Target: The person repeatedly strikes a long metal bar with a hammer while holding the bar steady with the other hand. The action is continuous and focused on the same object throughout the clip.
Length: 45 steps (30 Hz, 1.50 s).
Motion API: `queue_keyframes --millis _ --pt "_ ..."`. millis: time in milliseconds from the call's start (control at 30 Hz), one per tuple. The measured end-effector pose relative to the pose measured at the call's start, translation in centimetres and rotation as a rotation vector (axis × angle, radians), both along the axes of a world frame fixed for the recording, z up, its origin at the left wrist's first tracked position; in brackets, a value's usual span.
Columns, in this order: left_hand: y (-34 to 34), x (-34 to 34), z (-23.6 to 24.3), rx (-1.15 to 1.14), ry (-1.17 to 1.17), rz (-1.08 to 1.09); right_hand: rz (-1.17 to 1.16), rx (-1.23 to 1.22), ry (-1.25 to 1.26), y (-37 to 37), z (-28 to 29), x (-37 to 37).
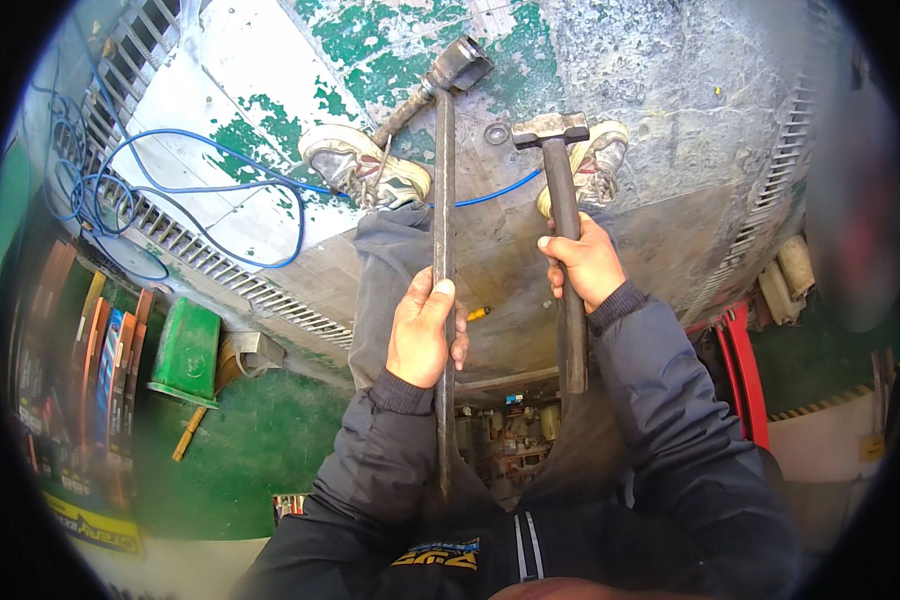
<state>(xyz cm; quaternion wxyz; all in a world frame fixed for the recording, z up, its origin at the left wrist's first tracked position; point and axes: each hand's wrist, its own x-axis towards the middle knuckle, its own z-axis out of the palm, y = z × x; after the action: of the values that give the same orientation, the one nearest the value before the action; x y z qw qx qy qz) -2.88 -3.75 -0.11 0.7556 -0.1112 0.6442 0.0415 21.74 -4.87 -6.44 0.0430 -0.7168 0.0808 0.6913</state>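
Observation:
My left hand (425,330) is closed round a long, straight metal bar (444,190), which runs up between my feet. The bar's far end meets a worn metal part (458,66) with a boxy, hollow-looking end and a rusty stem slanting toward my left shoe. Whether the bar is fixed to that part or only rests against it, I cannot tell. A hammer (562,185) is in my right hand (584,262), gripped round the middle of its handle with the head pointing away from me. Between the two tools a small ring (496,133) lies on the floor.
A blue hose (185,190) coils at the left and passes behind my shoes (365,165). Slotted grates (225,280) border the paint-worn floor. Nearer left are a green bin (187,348) and a broom (192,430); a red metal frame (742,370) stands at the right.

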Motion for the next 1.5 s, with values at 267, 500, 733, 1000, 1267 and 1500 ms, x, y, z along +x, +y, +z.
queue_keyframes --millis 267,500,733,1000,1267,1500 --pt "0.3 1.0 -0.5 -0.005 0.014 -0.059 0.010 0.060 -0.024 1.4 0.3 0.6" --pt "-0.2 2.2 -0.6 0.005 0.085 -0.126 0.000 0.080 -0.041 2.0 0.5 0.7" --pt "-0.5 3.0 -0.6 0.011 0.106 -0.152 0.052 0.063 0.044 2.3 -0.5 -2.3" --pt "-0.4 3.4 -0.5 -0.023 0.097 -0.067 -0.032 0.071 0.185 2.4 -1.5 1.3" --pt "-1.0 3.7 -0.6 0.000 0.104 -0.065 0.078 0.517 -0.686 18.9 12.9 28.1" --pt "-1.3 3.7 -1.0 -0.026 0.118 -0.028 0.064 0.614 -0.730 17.3 4.8 15.7"
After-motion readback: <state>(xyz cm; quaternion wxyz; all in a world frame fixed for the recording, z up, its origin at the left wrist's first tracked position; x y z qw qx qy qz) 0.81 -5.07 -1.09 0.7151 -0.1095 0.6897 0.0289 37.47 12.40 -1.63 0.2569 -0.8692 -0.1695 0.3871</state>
